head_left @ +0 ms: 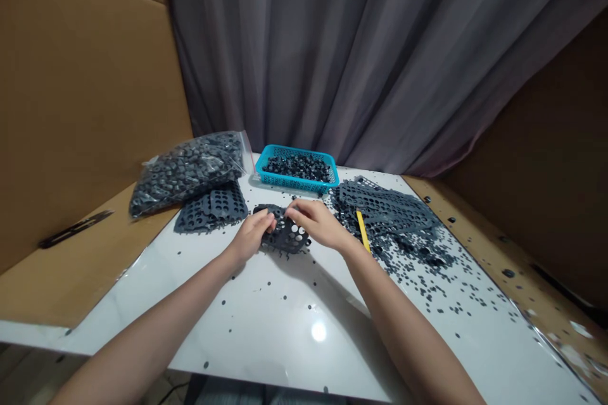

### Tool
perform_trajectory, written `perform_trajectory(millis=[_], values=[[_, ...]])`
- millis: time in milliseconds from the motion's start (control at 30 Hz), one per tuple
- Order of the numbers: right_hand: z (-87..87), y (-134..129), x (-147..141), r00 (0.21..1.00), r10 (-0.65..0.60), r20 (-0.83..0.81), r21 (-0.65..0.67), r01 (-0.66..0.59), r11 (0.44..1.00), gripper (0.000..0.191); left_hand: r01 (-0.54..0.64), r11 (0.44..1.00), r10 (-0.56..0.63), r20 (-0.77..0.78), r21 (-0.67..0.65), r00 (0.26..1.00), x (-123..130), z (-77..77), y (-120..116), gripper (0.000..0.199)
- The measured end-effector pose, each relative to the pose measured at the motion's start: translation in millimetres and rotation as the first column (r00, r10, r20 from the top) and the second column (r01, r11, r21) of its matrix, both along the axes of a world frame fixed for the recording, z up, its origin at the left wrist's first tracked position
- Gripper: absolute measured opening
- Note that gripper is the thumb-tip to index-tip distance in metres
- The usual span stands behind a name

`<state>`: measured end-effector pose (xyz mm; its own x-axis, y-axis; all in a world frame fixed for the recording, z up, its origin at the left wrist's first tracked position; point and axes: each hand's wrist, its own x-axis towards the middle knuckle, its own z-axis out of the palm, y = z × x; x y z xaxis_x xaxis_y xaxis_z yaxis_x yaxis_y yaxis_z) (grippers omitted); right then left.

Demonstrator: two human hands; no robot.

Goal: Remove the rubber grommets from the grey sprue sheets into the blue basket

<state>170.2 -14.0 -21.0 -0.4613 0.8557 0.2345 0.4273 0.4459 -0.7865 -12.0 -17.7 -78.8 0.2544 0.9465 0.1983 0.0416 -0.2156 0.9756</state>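
Grey pleated fabric curtain (pixel 304 57) fills the back, its top cut off, beside brown cardboard panels (pixel 85 76); the right one is lost in shadow. Before them spreads a glossy white table (pixel 266 342). At its left, a clear plastic bag of small dark parts (pixel 190 171) partly hides perforated dark sheets (pixel 213 209) beneath. More sheets (pixel 389 202) lie heaped at right, behind a blue plastic basket's (pixel 294 185) level, its dark contents hard to make out. Between these, the left hand (pixel 251 234) has thumb and fingers clamped on a small dark perforated sheet (pixel 284 242); the right hand's (pixel 320 221) fingertips meet its upper edge, whether gripping I cannot tell. Nearby lie a slim yellow strip (pixel 363 231) and scattered tiny black discs (pixel 427 291).
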Motion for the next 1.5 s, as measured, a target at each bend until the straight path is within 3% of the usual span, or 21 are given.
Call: perform_trajectory(millis=[133, 300, 433, 567, 667, 767, 867, 933, 967, 1000, 1067, 1167, 1233, 1333, 1500], values=[[0.5, -10.1, -8.8, 0.977, -0.020, 0.211, 0.129, -0.008, 0.992, 0.024, 0.029, 0.987, 0.002, -0.185, 0.160, 0.983, 0.0, 3.7, -4.7, 0.034], [-9.8, -11.5, -14.9, 0.961, -0.033, 0.274, 0.120, 0.000, 0.993, 0.026, 0.105, 0.960, -0.040, -0.242, 0.261, 0.969, -3.3, 0.4, -3.4, 0.029], [-23.5, -4.9, -18.1, 0.992, 0.060, 0.110, 0.053, -0.067, 0.996, 0.026, 0.128, 0.961, -0.073, -0.221, 0.246, 0.972, -4.8, -1.8, -1.8, 0.028], [-39.9, 3.9, -20.5, 0.982, 0.102, -0.160, -0.134, -0.124, 0.983, 0.032, 0.076, 0.996, -0.073, -0.071, 0.041, 0.995, 1.3, -4.4, -1.5, 0.031], [-51.1, 6.6, -24.2, 0.907, 0.033, -0.420, -0.344, -0.193, 0.919, 0.037, 0.128, 0.978, -0.098, 0.181, -0.166, 0.979, 8.3, -7.5, -0.9, 0.031], [-57.7, 7.5, -27.0, 0.788, -0.086, -0.609, -0.481, -0.281, 0.831, 0.036, 0.187, 0.933, -0.044, 0.420, -0.307, 0.906, 11.2, -8.7, 0.1, 0.027], [-57.2, 12.1, -22.4, 0.626, -0.149, -0.766, -0.467, -0.382, 0.797, 0.039, 0.188, 0.903, 0.081, 0.583, -0.387, 0.809, 9.2, -6.6, 1.1, 0.024], [-54.2, 17.6, -15.5, 0.529, -0.152, -0.835, -0.404, -0.401, 0.822, 0.041, 0.179, 0.899, 0.126, 0.626, -0.400, 0.769, 7.3, -4.8, 1.7, 0.023], [-52.7, 20.4, -11.7, 0.517, -0.147, -0.843, -0.383, -0.385, 0.840, 0.039, 0.180, 0.899, 0.129, 0.635, -0.399, 0.762, 6.7, -4.1, 1.9, 0.023], [-51.3, 22.9, -8.4, 0.538, -0.142, -0.831, -0.374, -0.351, 0.859, 0.037, 0.187, 0.898, 0.125, 0.640, -0.398, 0.758, 6.4, -3.6, 2.0, 0.025], [-49.6, 25.3, -4.4, 0.658, -0.123, -0.743, -0.363, -0.241, 0.900, 0.035, 0.207, 0.895, 0.118, 0.656, -0.396, 0.745, 6.3, -3.3, 1.8, 0.032], [-47.2, 20.7, -5.9, 0.895, -0.071, -0.441, -0.222, -0.032, 0.975, 0.036, 0.213, 0.892, 0.120, 0.662, -0.400, 0.740, 6.3, -3.2, 0.5, 0.036], [-44.5, 13.7, -10.5, 0.976, -0.041, -0.214, -0.078, 0.025, 0.997, 0.034, 0.194, 0.896, 0.118, 0.635, -0.400, 0.764, 6.2, -2.9, -1.2, 0.028], [-39.3, 3.8, -17.1, 1.000, -0.005, 0.008, 0.039, 0.005, 0.999, 0.026, 0.193, 0.906, 0.072, 0.587, -0.377, 0.807, 6.5, -1.4, -3.9, 0.022], [-35.5, 0.2, -18.8, 0.988, 0.000, 0.152, 0.139, -0.021, 0.990, 0.021, 0.183, 0.914, 0.019, 0.488, -0.362, 0.873, 7.1, -0.1, -4.0, 0.027]])
